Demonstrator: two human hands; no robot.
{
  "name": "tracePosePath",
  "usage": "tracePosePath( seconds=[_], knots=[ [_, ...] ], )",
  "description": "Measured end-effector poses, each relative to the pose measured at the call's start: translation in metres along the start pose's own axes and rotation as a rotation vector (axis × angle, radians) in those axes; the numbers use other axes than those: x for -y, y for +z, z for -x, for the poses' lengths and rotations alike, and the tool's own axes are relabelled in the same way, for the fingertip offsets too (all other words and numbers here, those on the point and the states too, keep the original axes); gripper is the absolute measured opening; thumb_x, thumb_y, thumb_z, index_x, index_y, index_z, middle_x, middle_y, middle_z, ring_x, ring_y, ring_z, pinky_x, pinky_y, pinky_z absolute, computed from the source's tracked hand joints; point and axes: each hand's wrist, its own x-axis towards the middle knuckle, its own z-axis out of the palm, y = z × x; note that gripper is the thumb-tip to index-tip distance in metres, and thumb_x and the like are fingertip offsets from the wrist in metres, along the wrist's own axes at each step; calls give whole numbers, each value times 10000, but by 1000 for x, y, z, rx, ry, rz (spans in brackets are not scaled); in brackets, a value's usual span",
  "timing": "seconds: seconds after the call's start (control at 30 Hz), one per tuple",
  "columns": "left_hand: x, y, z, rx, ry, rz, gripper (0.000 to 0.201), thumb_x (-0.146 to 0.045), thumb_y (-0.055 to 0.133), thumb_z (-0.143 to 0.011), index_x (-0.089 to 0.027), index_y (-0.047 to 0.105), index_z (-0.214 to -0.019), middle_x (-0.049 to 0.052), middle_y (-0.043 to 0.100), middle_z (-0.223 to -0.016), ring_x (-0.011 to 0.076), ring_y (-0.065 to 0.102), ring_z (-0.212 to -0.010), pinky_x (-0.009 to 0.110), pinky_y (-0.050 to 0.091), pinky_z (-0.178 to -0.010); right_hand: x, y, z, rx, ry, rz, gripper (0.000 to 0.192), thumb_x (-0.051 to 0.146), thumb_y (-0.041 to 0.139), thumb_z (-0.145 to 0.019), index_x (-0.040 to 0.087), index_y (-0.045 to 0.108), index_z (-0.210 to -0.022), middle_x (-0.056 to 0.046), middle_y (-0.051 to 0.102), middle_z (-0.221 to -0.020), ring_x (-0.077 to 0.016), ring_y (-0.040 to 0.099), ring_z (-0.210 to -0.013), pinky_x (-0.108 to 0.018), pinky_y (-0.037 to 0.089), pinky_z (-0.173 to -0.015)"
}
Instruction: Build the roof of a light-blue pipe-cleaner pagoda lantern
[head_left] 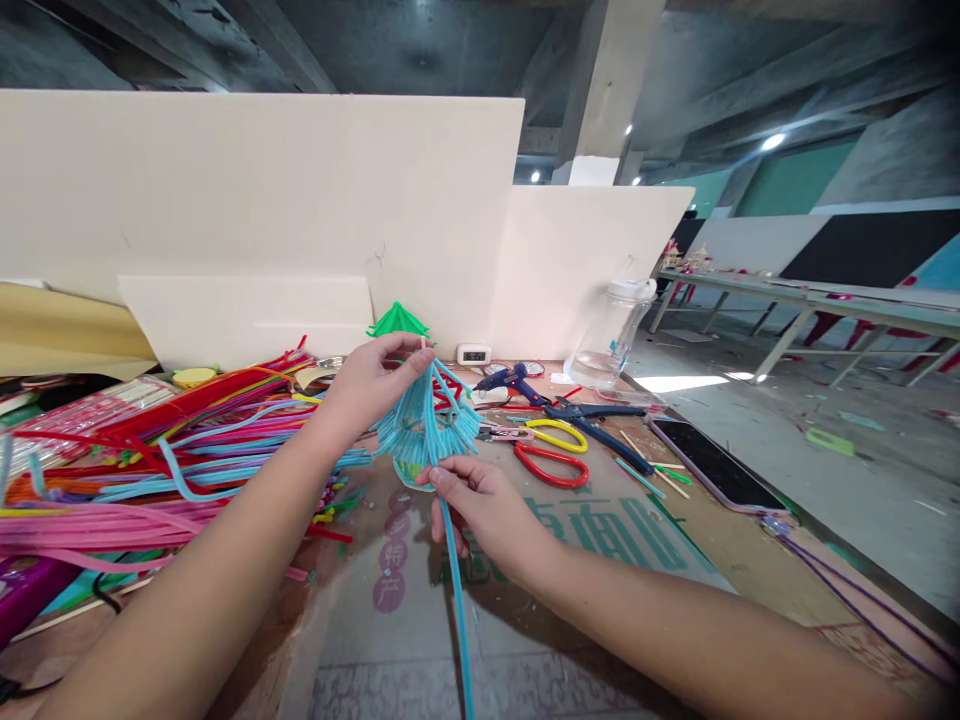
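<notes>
My left hand point(373, 380) pinches the top of a small cone-shaped piece woven from blue pipe cleaners point(427, 425), holding it upright above the table. A thin wooden stick pokes out of its top by my fingers. Just below it, my right hand point(480, 505) grips a long loose blue pipe cleaner point(459, 610) where it meets the piece's lower edge; the strand trails down toward me. A finished green cone of the same kind point(397, 320) stands behind, against the board.
A heap of pink, red and blue pipe cleaners point(150, 450) covers the left. Right of my hands lie red scissors point(551, 465), yellow scissors point(559, 433), a blue glue gun point(514, 380), pliers point(600, 420), a phone point(712, 465) and a plastic jar point(611, 335). Cardboard boards point(300, 200) wall the back.
</notes>
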Motion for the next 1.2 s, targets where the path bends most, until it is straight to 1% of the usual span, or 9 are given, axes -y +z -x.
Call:
tracePosePath(
  seconds=[0.17, 0.3, 0.4, 0.5, 0.67, 0.77, 1.03, 1.2],
  knots=[
    [-4, 1, 2, -23, -12, -137, 430, -534, 610, -839, -195, 667, -1096, 65, 715, -1107, 233, 667, -984, 351, 500, -908, -3, 0, -2, 1, 0, 20, 438, 590, 575, -836, 167, 607, -945, 57, 601, -491, -65, 419, -313, -166, 320, -321],
    [-7, 3, 3, -42, -3, -197, 391, -489, 629, -820, -202, 658, -1084, 53, 715, -1078, 231, 668, -958, 351, 510, -878, -4, 0, -2, -20, -6, 56, 443, 601, 564, -838, 172, 598, -943, 56, 600, -494, -68, 420, -317, -167, 314, -324],
    [-8, 5, 4, -49, 13, -193, 367, -450, 627, -820, -192, 653, -1080, 55, 714, -1059, 229, 667, -957, 345, 515, -862, -4, 0, -2, -32, -3, 76, 456, 614, 558, -832, 172, 589, -941, 54, 602, -496, -72, 425, -317, -172, 315, -327],
    [-8, 5, 4, -58, 20, -187, 334, -414, 613, -838, -187, 660, -1078, 55, 718, -1059, 223, 669, -958, 346, 511, -887, -3, 1, -1, -23, 5, 78, 483, 626, 559, -820, 165, 593, -957, 55, 598, -492, -73, 425, -315, -174, 314, -326],
    [-3, 1, 2, -17, 26, -86, 415, -501, 560, -882, -177, 682, -1111, 72, 729, -1087, 228, 674, -984, 343, 512, -906, -2, 3, 1, -26, 2, 40, 516, 666, 565, -796, 171, 592, -941, 54, 603, -497, -70, 425, -319, -177, 320, -337],
    [1, -2, 0, 3, 7, -31, 432, -501, 545, -888, -157, 690, -1105, 88, 730, -1109, 236, 676, -990, 347, 518, -895, -3, 4, 2, -29, 9, 21, 520, 671, 577, -785, 173, 587, -933, 55, 602, -496, -70, 429, -324, -177, 326, -342],
    [2, -1, 2, -30, 41, -79, 342, -463, 561, -895, -195, 703, -1053, 56, 744, -1060, 220, 686, -967, 331, 512, -881, -3, 2, 1, -27, -2, 16, 522, 666, 584, -786, 171, 592, -951, 56, 605, -498, -67, 427, -324, -176, 329, -346],
    [1, -3, 2, -29, 54, -99, 345, -458, 527, -921, -191, 703, -1050, 48, 745, -1050, 212, 683, -942, 311, 504, -850, -4, 1, 1, -44, 16, 3, 517, 670, 606, -763, 177, 579, -919, 54, 609, -497, -70, 429, -326, -180, 325, -346]
  ],
)
